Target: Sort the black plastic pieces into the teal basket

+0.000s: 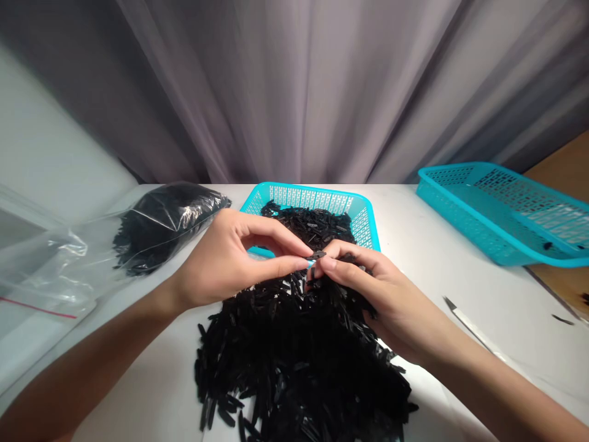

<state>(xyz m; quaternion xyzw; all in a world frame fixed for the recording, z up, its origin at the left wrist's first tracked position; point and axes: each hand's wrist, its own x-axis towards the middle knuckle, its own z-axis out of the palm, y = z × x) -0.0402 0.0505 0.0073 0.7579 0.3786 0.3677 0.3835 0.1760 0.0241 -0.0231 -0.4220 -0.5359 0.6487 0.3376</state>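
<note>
My left hand (243,258) pinches a small, slim black piece (317,254) between thumb and forefinger. Close against it, my right hand (368,276) has its thumb and fingertips pressed together at the piece's other side, and more black pieces (317,282) show under its fingers. Both hands hover over a large heap of narrow black pieces (299,368) on the white table. Behind the hands sits a turquoise basket (375,224), partly filled with similar pieces. Their exact kind is too small and dark to tell.
On the left lies a clear zip bag (69,258) with black pieces bunched at its far end. A second turquoise basket (460,215) stands at the right. A craft knife (473,328) rests on the table (151,387) near my right forearm. Grey curtains (294,92) hang behind.
</note>
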